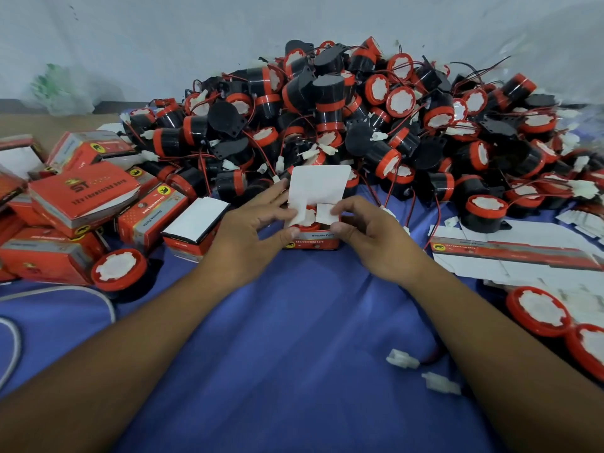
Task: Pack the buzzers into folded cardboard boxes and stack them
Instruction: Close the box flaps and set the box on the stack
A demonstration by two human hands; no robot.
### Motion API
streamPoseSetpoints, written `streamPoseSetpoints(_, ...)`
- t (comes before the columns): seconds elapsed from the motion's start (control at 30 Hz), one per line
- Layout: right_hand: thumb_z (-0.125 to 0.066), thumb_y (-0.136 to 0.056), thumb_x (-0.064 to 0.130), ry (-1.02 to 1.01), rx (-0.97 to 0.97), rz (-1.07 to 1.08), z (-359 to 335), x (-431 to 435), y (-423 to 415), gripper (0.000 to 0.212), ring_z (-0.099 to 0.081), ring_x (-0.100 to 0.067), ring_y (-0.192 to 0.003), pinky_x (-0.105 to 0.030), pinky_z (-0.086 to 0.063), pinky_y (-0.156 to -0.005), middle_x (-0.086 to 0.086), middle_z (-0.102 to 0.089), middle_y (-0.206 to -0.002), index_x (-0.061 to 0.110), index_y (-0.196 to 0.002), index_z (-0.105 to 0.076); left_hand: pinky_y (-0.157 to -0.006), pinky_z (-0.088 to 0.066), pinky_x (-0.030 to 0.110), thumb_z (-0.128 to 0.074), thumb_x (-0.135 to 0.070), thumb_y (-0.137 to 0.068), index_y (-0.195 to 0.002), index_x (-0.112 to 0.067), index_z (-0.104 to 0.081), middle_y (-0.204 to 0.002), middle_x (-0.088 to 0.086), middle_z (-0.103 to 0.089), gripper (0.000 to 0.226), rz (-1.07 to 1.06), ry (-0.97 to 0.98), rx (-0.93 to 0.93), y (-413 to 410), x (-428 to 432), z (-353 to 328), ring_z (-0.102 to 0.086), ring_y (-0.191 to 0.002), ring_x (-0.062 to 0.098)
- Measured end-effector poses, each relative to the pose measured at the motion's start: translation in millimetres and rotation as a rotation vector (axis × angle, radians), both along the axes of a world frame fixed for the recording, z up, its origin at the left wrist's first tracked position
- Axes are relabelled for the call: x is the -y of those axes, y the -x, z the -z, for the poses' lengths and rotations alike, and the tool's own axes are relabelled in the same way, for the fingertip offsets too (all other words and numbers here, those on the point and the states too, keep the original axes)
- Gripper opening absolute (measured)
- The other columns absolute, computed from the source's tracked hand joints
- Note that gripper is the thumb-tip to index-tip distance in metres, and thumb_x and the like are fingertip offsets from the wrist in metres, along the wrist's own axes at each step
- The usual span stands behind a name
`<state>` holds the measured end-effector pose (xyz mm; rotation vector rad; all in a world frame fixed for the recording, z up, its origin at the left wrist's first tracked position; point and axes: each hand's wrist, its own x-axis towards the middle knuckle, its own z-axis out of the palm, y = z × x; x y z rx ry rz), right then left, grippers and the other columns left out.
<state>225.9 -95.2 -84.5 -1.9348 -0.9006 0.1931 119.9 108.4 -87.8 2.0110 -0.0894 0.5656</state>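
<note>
Head view. Single cardboard box (312,239) stands upright between the two hands, touching both, mouth up. A buzzer (309,226) is already seated inside; only its red rim shows.

Left hand (251,230): thumb on the box front, fingers nearly straight, pressing the left side flap (299,216) inward. Right hand (372,237): fingers curled, thumb and forefinger pinching the right side flap (325,212).

Key relation: the tall lid flap (318,183) stands upright just beyond both sets of fingertips, hinged on the far edge. It must probably fold toward the wrists over the side flaps. Neither hand is clearly nearer.

Materials: thin glossy card, red print outside, white inside, rounded lid corners. The buzzer pile (327,109) beyond the hands is black plastic drums with red caps and thin wires. Packed boxes (85,197) lie outside the left hand, flat box blanks (510,253) outside the right. Blue cloth (294,322) lies underneath.
</note>
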Motion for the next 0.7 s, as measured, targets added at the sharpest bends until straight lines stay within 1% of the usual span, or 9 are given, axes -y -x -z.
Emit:
streamPoseSetpoints(0.03, -0.059, -0.100, 0.024, -0.005, -0.035, 0.011, -0.5, 0.1, -0.3, 0.015, -0.065, -0.011, -0.103, -0.035, -0.055, -0.087, 0.004, -0.067, -0.111, 0.021, -0.112, -0.052, -0.106, -0.040, 0.016, -0.070, -0.004, -0.088, -0.117, -0.009, -0.070, -0.147, -0.008, -0.044, 0.029, -0.005, -0.052, 0.000, 0.0, -0.5, -0.5, -0.046, -0.133, -0.004)
streamPoseSetpoints(0.1, -0.061, -0.098, 0.021, -0.040, -0.069, -0.023, -1.4, 0.4, 0.1, 0.028, -0.063, -0.007, -0.108, -0.028, -0.055, -0.086, 0.012, -0.063, -0.118, 0.020, -0.113, -0.037, -0.101, -0.039, 0.009, -0.067, -0.012, -0.092, -0.108, -0.010, -0.075, -0.140, -0.009, -0.051, 0.017, -0.003, -0.120, -0.032, -1.3, -0.8, -2.5, -0.049, -0.123, -0.013)
streamPoseSetpoints(0.2, -0.066, -0.095, 0.013, -0.095, -0.106, -0.100, -3.5, 2.0, 1.2, 0.051, -0.063, -0.006, -0.112, -0.022, -0.054, -0.087, 0.011, -0.061, -0.125, 0.023, -0.125, -0.025, -0.095, -0.049, 0.024, -0.065, -0.013, -0.095, -0.088, -0.012, -0.075, -0.126, -0.003, -0.062, 0.012, -0.023, -0.094, -0.046, -4.0, -3.2, -2.6, -0.060, -0.112, 0.002)
streamPoseSetpoints(0.27, -0.069, -0.092, 0.012, -0.140, -0.159, -0.134, -4.7, 3.3, 0.4, 0.063, -0.064, -0.013, -0.113, -0.029, -0.054, -0.091, 0.001, -0.064, -0.126, 0.023, -0.135, -0.024, -0.088, -0.053, 0.035, -0.070, -0.011, -0.092, -0.091, -0.015, -0.068, -0.114, -0.001, -0.064, 0.004, -0.054, -0.047, -0.062, -4.9, -5.4, -1.9, -0.064, -0.100, 0.011)
streamPoseSetpoints(0.33, -0.068, -0.093, 0.016, -0.209, -0.239, -0.157, -6.1, 4.4, 0.0, 0.068, -0.064, -0.020, -0.116, -0.036, -0.054, -0.096, 0.000, -0.065, -0.127, 0.027, -0.142, -0.023, -0.080, -0.052, 0.032, -0.073, -0.017, -0.086, -0.102, -0.026, -0.053, -0.110, -0.003, -0.065, 0.027, -0.039, 0.015, -0.072, -5.7, -4.3, -2.3, -0.063, -0.098, 0.010)
streamPoseSetpoints(0.43, -0.062, -0.098, 0.015, -0.231, -0.222, -0.183, -7.7, 1.6, 1.4, 0.050, -0.062, -0.019, -0.117, -0.038, -0.052, -0.099, 0.004, -0.064, -0.128, 0.030, -0.141, -0.040, -0.083, -0.053, 0.026, -0.071, -0.019, -0.084, -0.126, -0.036, -0.035, -0.114, -0.009, -0.067, 0.057, 0.053, 0.051, -0.038, -5.1, -2.6, -4.1, -0.062, -0.107, 0.009)
streamPoseSetpoints(0.57, -0.063, -0.095, 0.001, -0.216, -0.099, -0.114, -7.5, -3.3, 5.0, 0.027, -0.062, -0.006, -0.112, -0.029, -0.056, -0.090, 0.008, -0.066, -0.117, 0.020, -0.114, -0.068, -0.096, -0.052, 0.045, -0.068, -0.014, -0.093, -0.126, -0.030, -0.061, -0.121, -0.013, -0.062, 0.037, 0.046, -0.135, -0.058, -4.2, -8.7, -3.5, -0.057, -0.116, 0.012)
streamPoseSetpoints(0.63, -0.062, -0.094, -0.004, -0.160, -0.016, -0.076, -6.7, -1.7, 5.0, 0.029, -0.060, -0.004, -0.115, -0.029, -0.055, -0.092, 0.003, -0.063, -0.125, 0.017, -0.111, -0.071, -0.107, -0.045, 0.040, -0.067, -0.021, -0.093, -0.128, -0.025, -0.063, -0.134, -0.008, -0.058, 0.035, 0.060, -0.186, -0.085, -2.1, -9.5, -2.7, -0.049, -0.129, 0.008)
streamPoseSetpoints(0.7, -0.065, -0.095, 0.006, -0.062, 0.007, -0.118, -6.9, 4.1, 2.7, 0.030, -0.055, -0.001, -0.123, -0.027, -0.052, -0.098, 0.007, -0.058, -0.136, 0.025, -0.117, -0.071, -0.113, -0.037, 0.028, -0.064, -0.037, -0.090, -0.134, -0.024, -0.059, -0.145, -0.007, -0.050, 0.046, 0.107, -0.258, -0.104, 0.8, -6.0, -3.6, -0.042, -0.136, 0.002)
